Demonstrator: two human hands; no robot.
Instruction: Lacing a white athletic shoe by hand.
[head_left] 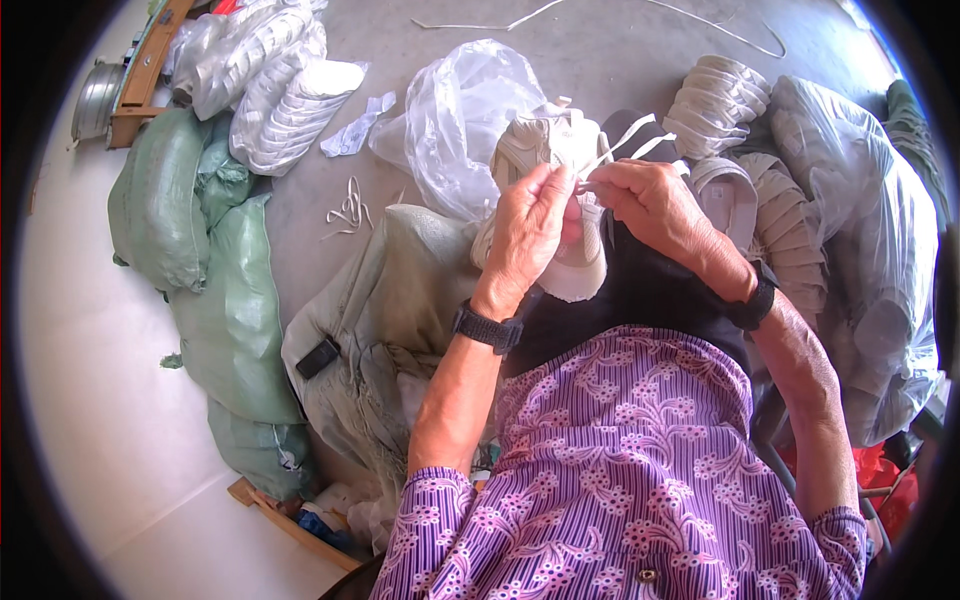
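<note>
Head view: 2 black wristbands (487,328), 1 beige shoe (578,278), 2 white lace strands (628,134); left hand (528,228) and right hand (655,203) converge above the shoe, fingertips pinching lace.

Grey floor (620,65), white wall (90,370) at left, wooden frame (152,65) upper left, bright light (872,40) upper right.

A: Left passable?
B: Clear bag (440,125) crowds the shoe (577,278), grey sack (395,285) just below it. Floor (310,215) gap between grey sack and green sack (235,315), narrowing at near end; loose lace (352,208) in it.
A: Right?
B: Blocked: stacked shoes (715,108), then wrapped bundle (850,185).
A: Ahead?
B: Open floor between clear bag and stacked shoes.
</note>
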